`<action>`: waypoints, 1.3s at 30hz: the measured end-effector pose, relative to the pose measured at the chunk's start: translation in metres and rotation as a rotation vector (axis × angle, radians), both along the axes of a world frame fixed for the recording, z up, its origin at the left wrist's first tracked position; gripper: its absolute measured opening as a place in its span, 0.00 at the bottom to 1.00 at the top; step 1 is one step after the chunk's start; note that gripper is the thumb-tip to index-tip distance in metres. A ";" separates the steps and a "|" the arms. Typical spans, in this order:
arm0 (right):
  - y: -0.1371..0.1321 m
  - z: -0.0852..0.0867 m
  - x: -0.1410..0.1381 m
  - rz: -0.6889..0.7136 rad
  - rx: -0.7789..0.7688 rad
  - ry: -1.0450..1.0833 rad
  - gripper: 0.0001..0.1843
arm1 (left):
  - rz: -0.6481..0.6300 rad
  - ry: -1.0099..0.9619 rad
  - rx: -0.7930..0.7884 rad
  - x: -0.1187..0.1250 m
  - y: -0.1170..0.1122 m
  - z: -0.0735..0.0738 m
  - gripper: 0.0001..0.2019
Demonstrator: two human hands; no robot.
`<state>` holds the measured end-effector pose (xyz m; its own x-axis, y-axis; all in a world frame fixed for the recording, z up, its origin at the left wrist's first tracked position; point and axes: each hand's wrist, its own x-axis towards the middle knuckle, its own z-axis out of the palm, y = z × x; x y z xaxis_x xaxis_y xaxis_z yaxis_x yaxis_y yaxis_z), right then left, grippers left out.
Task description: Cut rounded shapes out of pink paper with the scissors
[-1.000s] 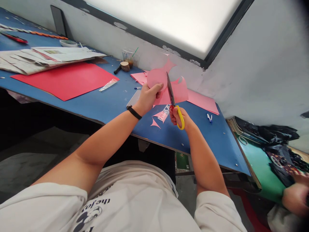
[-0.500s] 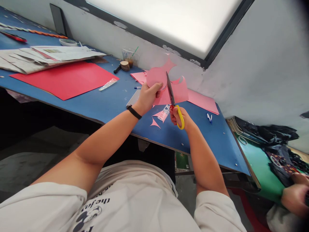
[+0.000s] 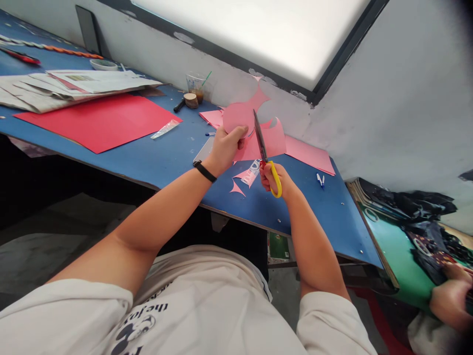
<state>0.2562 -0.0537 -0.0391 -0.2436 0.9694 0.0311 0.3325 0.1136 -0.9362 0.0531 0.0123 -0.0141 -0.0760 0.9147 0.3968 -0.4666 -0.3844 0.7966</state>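
My left hand (image 3: 227, 147) pinches a sheet of pink paper (image 3: 271, 140) with a rounded, partly cut shape on its left and curved notches along its top. Around the yellow and red handles of the scissors (image 3: 261, 138) my right hand (image 3: 272, 178) is closed. The blades point up and lie against the paper beside the round part; they look nearly closed. Below the paper, a small pink scrap (image 3: 237, 189) and a printed tube (image 3: 252, 171) lie on the blue table (image 3: 177, 162). Part of the paper is hidden behind my left fingers.
Red paper (image 3: 99, 123) lies under a pile of newspapers (image 3: 74, 86) on the left. At the back stands a plastic cup (image 3: 197, 84) beside a wood piece (image 3: 191, 100). More pink sheets (image 3: 310, 154) and pens (image 3: 320, 181) lie right. Another person's hand (image 3: 451, 301) shows far right.
The pink paper has shifted very slightly to the left with my left hand, and the scissor blades tilt a touch left. Both hands keep their hold.
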 end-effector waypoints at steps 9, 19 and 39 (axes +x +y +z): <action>-0.001 0.000 0.001 0.029 0.004 -0.035 0.51 | 0.015 0.005 -0.063 0.001 -0.003 0.007 0.29; 0.001 -0.006 0.006 0.012 -0.012 -0.025 0.49 | 0.012 0.007 -0.017 0.001 -0.005 0.005 0.29; 0.004 -0.008 0.006 0.001 -0.017 0.000 0.50 | 0.005 0.030 -0.014 -0.001 -0.004 0.002 0.28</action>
<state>0.2619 -0.0501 -0.0471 -0.2441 0.9696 0.0147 0.3329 0.0980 -0.9379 0.0521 0.0078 -0.0121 -0.0687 0.9197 0.3866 -0.4402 -0.3757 0.8155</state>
